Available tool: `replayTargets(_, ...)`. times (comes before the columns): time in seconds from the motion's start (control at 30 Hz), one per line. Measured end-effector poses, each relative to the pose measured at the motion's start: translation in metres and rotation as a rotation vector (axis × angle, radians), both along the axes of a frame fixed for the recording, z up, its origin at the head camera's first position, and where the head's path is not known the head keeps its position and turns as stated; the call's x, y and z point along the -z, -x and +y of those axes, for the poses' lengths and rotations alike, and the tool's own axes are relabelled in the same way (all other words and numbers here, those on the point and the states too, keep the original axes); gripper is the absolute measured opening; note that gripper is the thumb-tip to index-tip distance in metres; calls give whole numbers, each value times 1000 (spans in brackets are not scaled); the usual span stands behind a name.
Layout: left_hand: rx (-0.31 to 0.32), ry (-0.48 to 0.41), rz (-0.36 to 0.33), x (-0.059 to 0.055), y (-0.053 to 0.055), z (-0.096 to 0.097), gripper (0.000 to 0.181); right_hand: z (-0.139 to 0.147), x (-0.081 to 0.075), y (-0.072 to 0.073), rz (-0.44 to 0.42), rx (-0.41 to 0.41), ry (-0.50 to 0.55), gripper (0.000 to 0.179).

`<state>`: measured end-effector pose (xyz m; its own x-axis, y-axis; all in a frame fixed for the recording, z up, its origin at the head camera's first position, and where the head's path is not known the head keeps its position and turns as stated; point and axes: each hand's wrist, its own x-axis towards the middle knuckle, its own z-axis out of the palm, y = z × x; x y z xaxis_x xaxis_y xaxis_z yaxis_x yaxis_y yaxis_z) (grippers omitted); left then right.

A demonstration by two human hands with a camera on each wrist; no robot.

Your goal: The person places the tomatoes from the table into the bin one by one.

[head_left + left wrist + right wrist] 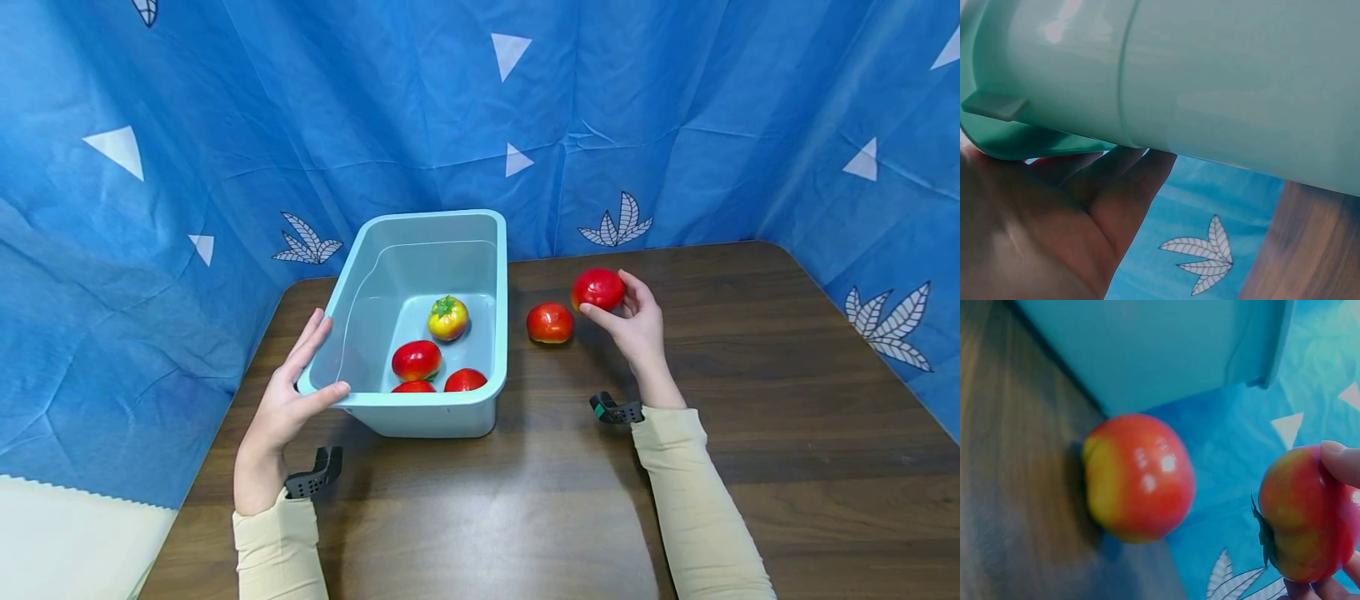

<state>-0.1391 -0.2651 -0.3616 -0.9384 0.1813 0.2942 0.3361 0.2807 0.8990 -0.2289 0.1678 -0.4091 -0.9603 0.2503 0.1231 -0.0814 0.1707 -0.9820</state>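
My right hand (pixel 636 327) grips a red tomato (pixel 597 288) between thumb and fingers, to the right of the bin. In the right wrist view this tomato (pixel 1310 515) shows a green leafy calyx and a yellowish underside. Another red tomato (pixel 550 323) sits on the table just left of it, beside the bin wall. At the near left corner of the light blue plastic bin (pixel 427 408), my left hand (pixel 288 400) rests on the rim, thumb along the front edge and fingers spread along the left side. Inside lie a yellow-red tomato (pixel 447 318) and several red tomatoes (pixel 416 361).
The bin stands on a dark wooden table (pixel 787 375), left of its middle. A blue curtain (pixel 420 108) with white triangles and leaf prints hangs behind the table and along both sides. Each wrist wears a black strap (pixel 617 409).
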Motion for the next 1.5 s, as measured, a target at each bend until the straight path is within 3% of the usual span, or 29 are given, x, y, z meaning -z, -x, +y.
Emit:
replayTargets(0.37, -1, 21, -5, 0, 0, -1, 80, -7, -32, -17, 109, -31, 5, 74)
replayTargets(0.77, -31, 29, -33, 0, 1, -1, 81, -21, -64, -47, 220, -111, -2, 73)
replayTargets(1.2, -43, 39, -37, 0, 0, 0, 82, -43, -74, -65, 336, -202, -29, 69)
replayTargets(1.5, -45, 59, -24, -1, -1, 1, 82, -58, -77, -76, 340, -253, -44, 73)
